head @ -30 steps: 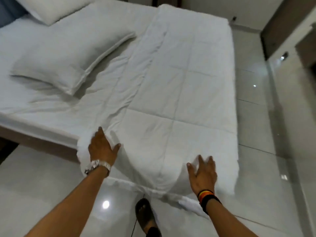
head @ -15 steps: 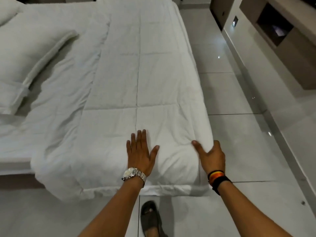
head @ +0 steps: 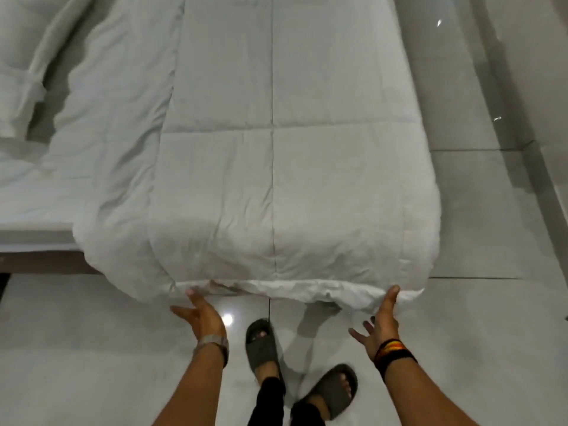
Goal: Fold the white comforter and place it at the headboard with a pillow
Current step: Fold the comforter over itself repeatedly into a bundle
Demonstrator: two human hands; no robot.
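Note:
The white comforter [head: 276, 186] lies folded into a long strip along the right side of the bed, and its near end hangs over the bed's edge. My left hand [head: 201, 316], with a watch on the wrist, reaches up to the hanging hem, fingertips touching it, thumb spread wide. My right hand [head: 381, 325], with dark wristbands, touches the hem at the right corner with one raised finger while the other fingers splay apart. Neither hand visibly grips the cloth. A white pillow [head: 18, 84] lies at the far left on the bed.
The mattress with its white sheet [head: 33, 204] extends to the left, above a brown bed frame [head: 40, 261]. Glossy grey floor tiles [head: 479, 229] run along the right side. My feet in dark slippers [head: 262, 345] stand just below the hem.
Both hands have slid off the top of the comforter and dropped to its hanging hem. The view has tilted down and closer, now showing both feet.

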